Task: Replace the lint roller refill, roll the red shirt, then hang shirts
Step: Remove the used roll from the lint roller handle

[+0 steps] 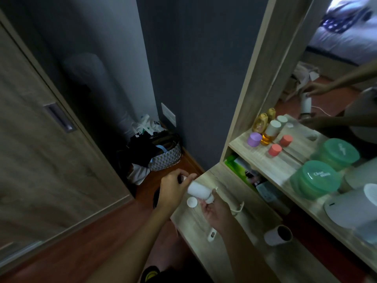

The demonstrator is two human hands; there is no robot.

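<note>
Holding the white refill roll (197, 189) over the edge of the wooden dresser top (230, 186), the left hand (173, 187) had its fingers curled round the roll's far end, apparently to steady it. The right hand (216, 211) gripped the lint roller handle (211, 234) from below, thumb up by the roller's end so the roll could slide on. A small white cap (192, 201) sat just beside them; whether it lay on the wood was hard to tell in the dim blur. The spent cardboard core (279, 235) lay well apart, set aside on the dresser.
</note>
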